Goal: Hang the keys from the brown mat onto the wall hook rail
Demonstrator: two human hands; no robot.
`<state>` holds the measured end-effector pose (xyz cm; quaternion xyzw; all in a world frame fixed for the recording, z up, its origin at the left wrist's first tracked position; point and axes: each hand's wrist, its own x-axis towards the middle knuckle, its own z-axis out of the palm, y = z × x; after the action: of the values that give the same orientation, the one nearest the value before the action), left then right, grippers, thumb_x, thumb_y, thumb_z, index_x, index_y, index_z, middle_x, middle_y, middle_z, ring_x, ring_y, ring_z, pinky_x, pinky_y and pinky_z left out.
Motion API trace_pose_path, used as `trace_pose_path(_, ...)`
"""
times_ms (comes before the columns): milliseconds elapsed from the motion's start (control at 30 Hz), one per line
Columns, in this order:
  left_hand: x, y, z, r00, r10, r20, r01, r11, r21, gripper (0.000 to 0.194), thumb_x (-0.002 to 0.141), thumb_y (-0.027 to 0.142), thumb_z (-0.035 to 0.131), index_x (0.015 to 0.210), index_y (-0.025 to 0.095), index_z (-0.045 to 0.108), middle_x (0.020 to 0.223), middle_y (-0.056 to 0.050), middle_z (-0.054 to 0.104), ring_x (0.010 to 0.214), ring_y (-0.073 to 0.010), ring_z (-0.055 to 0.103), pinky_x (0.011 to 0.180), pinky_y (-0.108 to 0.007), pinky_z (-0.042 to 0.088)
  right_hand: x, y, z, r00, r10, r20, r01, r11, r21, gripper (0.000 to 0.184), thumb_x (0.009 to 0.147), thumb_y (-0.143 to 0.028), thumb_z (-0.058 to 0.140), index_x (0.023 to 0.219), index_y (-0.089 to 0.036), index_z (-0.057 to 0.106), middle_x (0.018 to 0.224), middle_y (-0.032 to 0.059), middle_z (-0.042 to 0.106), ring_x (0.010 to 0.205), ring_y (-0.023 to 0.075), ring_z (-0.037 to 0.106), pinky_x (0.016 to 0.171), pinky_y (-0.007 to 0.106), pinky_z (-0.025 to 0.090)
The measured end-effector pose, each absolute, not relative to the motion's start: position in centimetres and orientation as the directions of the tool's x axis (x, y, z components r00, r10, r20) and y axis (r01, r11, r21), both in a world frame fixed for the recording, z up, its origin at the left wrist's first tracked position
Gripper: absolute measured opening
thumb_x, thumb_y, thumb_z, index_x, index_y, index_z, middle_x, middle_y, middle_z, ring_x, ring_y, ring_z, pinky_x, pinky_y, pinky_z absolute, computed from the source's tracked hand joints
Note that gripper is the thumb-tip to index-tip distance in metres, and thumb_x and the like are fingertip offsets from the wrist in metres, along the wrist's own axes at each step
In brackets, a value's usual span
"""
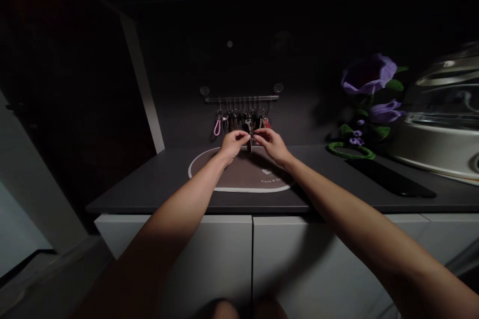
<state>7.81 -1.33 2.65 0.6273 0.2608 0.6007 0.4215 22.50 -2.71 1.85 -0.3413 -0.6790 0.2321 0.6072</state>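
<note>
A wall-mounted metal rail (pixel 241 98) carries several bunches of keys (pixel 239 119) on rings, with a pink loop strap (pixel 217 127) at its left end. A long metal key (pixel 249 143) hangs below the bunches, between my hands. My left hand (pixel 234 143) pinches the top of this key from the left. My right hand (pixel 271 144) pinches it from the right. My fingers hide the key's ring and where it joins the others. Both forearms reach forward over a brown oval mat (pixel 239 174).
The dark counter (pixel 149 184) has white cabinet doors (pixel 209 259) below. To the right stand purple artificial flowers (pixel 368 75), a green ring (pixel 350 150), a flat black phone-like slab (pixel 389 178) and a large white appliance (pixel 441 119). A white post (pixel 142 84) stands at the left.
</note>
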Motion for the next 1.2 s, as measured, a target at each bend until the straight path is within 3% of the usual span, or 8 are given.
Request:
trace_pose_path(200, 8.2, -1.2, 2.1, 0.167, 0.842, 0.514, -0.227, -0.474, 0.851, 0.013, 0.059, 0.024, 0.070, 0.066, 0.015, 0.062, 0.064, 0.001, 0.060, 0.065, -0.0110, 0.052, 0.074, -0.028, 0.041, 22.3, -2.7, 1.5, -0.044, 0.818, 0.574, 0.048, 0.575, -0.817, 0.028, 0.063, -0.039, 0.066, 0.077, -0.017, 0.057, 0.075, -0.0013, 0.057, 0.067, 0.0090, 0.052, 0.070, 0.026, 0.046)
trace_pose_path(467, 8.7, -1.2, 1.7, 0.171, 0.836, 0.522, -0.215, -0.485, 0.848, 0.025, 0.057, 0.034, 0.072, 0.072, 0.015, 0.064, 0.070, -0.002, 0.063, 0.069, -0.0135, 0.055, 0.074, -0.029, 0.043, 22.3, -3.0, 1.7, -0.015, 0.859, 0.511, -0.112, 0.507, -0.855, 0.035, 0.056, -0.044, 0.070, 0.072, -0.018, 0.053, 0.076, -0.0010, 0.057, 0.074, 0.0108, 0.055, 0.077, 0.029, 0.046)
trace_pose_path(600, 8.8, -0.8, 1.2, 0.131, 0.807, 0.575, -0.109, -0.565, 0.818, 0.024, 0.060, 0.037, 0.068, 0.071, 0.016, 0.064, 0.070, -0.003, 0.063, 0.067, -0.0143, 0.054, 0.070, -0.028, 0.042, 22.8, -3.2, 2.2, 0.012, 0.858, 0.513, -0.163, 0.508, -0.846, 0.036, 0.058, -0.044, 0.069, 0.073, -0.019, 0.050, 0.076, -0.0006, 0.059, 0.069, 0.0105, 0.055, 0.069, 0.028, 0.047)
trace_pose_path(833, 8.4, -0.3, 0.7, 0.108, 0.724, 0.681, 0.179, -0.688, 0.703, 0.017, 0.069, 0.033, 0.061, 0.062, 0.018, 0.063, 0.064, -0.003, 0.060, 0.064, -0.0155, 0.050, 0.068, -0.028, 0.038, 24.9, -2.1, 3.8, 0.144, 0.889, 0.434, -0.117, 0.451, -0.885, 0.029, 0.062, -0.040, 0.065, 0.071, -0.018, 0.049, 0.061, -0.0019, 0.057, 0.052, 0.0089, 0.051, 0.051, 0.023, 0.042)
trace_pose_path(1000, 8.5, -0.4, 0.6, 0.128, 0.651, 0.748, 0.252, -0.751, 0.610, 0.016, 0.071, 0.027, 0.058, 0.058, 0.019, 0.062, 0.062, -0.003, 0.055, 0.061, -0.0148, 0.047, 0.066, -0.027, 0.036, 26.6, -0.3, 6.6, 0.227, 0.885, 0.408, -0.039, 0.426, -0.904, 0.020, 0.067, -0.034, 0.061, 0.065, -0.017, 0.050, 0.057, 0.0003, 0.057, 0.048, 0.0090, 0.051, 0.046, 0.021, 0.038)
trace_pose_path(1200, 8.6, -0.6, 0.4, 0.196, 0.610, 0.768, 0.382, -0.769, 0.513, 0.019, 0.076, 0.027, 0.053, 0.063, 0.018, 0.063, 0.063, -0.003, 0.053, 0.061, -0.0139, 0.046, 0.061, -0.025, 0.033, 27.8, 1.9, 9.4, 0.297, 0.849, 0.436, 0.076, 0.434, -0.898, 0.016, 0.073, -0.020, 0.054, 0.059, -0.015, 0.049, 0.046, -0.0021, 0.048, 0.038, 0.0054, 0.041, 0.039, 0.018, 0.032)
